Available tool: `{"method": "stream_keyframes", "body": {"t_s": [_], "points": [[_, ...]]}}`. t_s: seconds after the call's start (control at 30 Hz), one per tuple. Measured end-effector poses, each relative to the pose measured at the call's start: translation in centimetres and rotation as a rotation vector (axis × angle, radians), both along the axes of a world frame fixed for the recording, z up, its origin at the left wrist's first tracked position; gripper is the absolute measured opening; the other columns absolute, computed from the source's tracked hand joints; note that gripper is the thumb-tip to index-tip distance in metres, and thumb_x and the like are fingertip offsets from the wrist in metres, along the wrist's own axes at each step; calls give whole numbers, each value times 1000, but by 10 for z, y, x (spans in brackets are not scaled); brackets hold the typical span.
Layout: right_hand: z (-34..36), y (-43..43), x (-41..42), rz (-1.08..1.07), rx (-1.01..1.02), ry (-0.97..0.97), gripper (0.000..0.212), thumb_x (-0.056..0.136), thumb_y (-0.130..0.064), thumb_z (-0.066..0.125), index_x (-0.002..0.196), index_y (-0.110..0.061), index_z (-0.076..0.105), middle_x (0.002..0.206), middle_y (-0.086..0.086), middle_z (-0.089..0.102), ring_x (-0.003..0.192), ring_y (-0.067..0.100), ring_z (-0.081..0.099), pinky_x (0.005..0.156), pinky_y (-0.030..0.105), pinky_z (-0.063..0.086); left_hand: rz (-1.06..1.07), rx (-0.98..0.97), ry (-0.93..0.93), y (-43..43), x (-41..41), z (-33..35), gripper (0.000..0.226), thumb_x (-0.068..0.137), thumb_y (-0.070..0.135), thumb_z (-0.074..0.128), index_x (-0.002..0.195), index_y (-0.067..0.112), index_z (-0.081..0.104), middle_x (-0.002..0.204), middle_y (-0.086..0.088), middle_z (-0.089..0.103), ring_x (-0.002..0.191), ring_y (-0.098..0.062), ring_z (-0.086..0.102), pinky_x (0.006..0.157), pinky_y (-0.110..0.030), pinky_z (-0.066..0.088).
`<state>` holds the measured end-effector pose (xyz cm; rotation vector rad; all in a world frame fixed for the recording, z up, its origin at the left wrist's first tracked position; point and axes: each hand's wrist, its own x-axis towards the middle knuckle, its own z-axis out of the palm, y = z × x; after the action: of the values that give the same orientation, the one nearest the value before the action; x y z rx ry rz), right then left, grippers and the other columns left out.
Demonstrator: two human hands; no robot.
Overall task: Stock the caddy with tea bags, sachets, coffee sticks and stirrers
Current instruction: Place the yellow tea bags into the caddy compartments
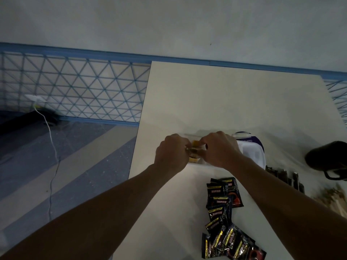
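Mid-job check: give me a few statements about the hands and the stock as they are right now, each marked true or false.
1. Both hands meet over the caddy. True: the left hand and right hand come together above the caddy.
2. The black sachets are already in the caddy. False: the black sachets lie loose on the table, on the near side of the caddy beside the right forearm.
3. The left hand lies flat and empty on the table. False: its fingers are curled on the small items, brown and yellow, which both hands pinch between them.
4. A dark object sits at the right edge of the picture. True; it is too blurred to identify.
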<state>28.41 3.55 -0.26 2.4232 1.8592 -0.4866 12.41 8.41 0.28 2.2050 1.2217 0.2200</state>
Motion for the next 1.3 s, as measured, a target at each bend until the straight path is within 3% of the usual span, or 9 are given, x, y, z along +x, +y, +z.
{"method": "stream_keyframes", "body": {"t_s": [0.23, 0.37, 0.5, 0.63, 1.03, 1.3], "points": [[10, 0, 2, -20, 101, 16, 17, 86, -34, 65, 99, -30, 75, 92, -5, 72, 87, 20, 65, 71, 30, 47, 50, 13, -47, 3, 2, -5, 20, 85, 19, 66, 103, 22, 74, 101, -5, 68, 85, -27, 66, 75, -39, 58], [16, 1, 3, -46, 147, 16, 16, 85, -33, 63, 95, -31, 75, 91, -6, 73, 88, 21, 66, 71, 30, 47, 66, 27, -77, 5, 3, -3, 19, 85, 19, 67, 103, 20, 74, 99, -6, 69, 82, -25, 67, 72, -40, 59], [11, -3, 1, -46, 117, 18, 18, 88, -38, 64, 102, -32, 75, 95, -4, 73, 91, 21, 66, 70, 29, 44, 71, 40, -82, 5, 1, 0, 19, 85, 18, 67, 102, 20, 74, 97, -5, 68, 81, -24, 66, 69, -39, 58], [11, -7, -1, -69, 116, 41, 23, 86, -41, 67, 106, -33, 72, 92, -6, 73, 91, 20, 67, 75, 31, 51, 75, 50, -94, 6, -4, 1, 17, 85, 21, 69, 101, 19, 75, 95, -3, 69, 80, -21, 66, 68, -36, 57], [22, -12, -2, -76, 129, 122, 23, 84, -35, 67, 106, -33, 71, 83, -9, 70, 85, 15, 65, 78, 33, 53, 91, 43, -127, 1, -12, 1, 17, 86, 26, 71, 101, 19, 74, 94, -3, 71, 80, -19, 66, 68, -33, 57], [10, -3, -5, -66, 148, -3, 24, 94, -36, 59, 112, -31, 73, 108, -2, 74, 98, 22, 67, 75, 31, 48, 97, 59, -126, 2, -13, 0, 18, 86, 27, 70, 101, 17, 74, 93, -3, 70, 78, -18, 66, 68, -34, 58]]}}
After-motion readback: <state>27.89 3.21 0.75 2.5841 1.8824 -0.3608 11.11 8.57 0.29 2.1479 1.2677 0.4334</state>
